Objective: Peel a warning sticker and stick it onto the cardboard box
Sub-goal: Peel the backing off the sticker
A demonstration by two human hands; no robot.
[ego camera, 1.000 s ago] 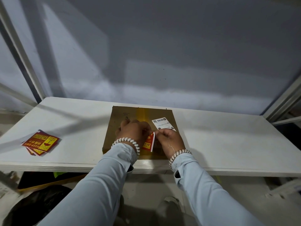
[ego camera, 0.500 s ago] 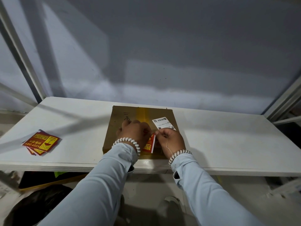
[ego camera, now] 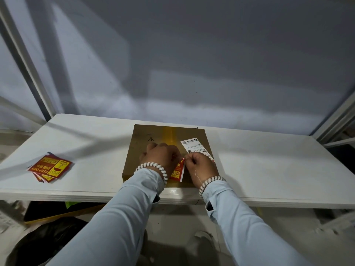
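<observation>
Both my hands, left hand (ego camera: pixel 161 158) and right hand (ego camera: pixel 199 164), pinch the sticker (ego camera: pixel 177 170) upright between them; the box (ego camera: pixel 146 150) lies flat directly beneath.

Left hand (ego camera: pixel 160 157) and right hand (ego camera: pixel 200 166) close together — fingers pinched.

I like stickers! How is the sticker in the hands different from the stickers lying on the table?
The held sticker is up off the box, pinched by the left hand and right hand; the stack lies flat on the table, untouched. The held one shows only a narrow part; the stack's top face reads "KEEP DRY". Both are red and yellow.
</observation>
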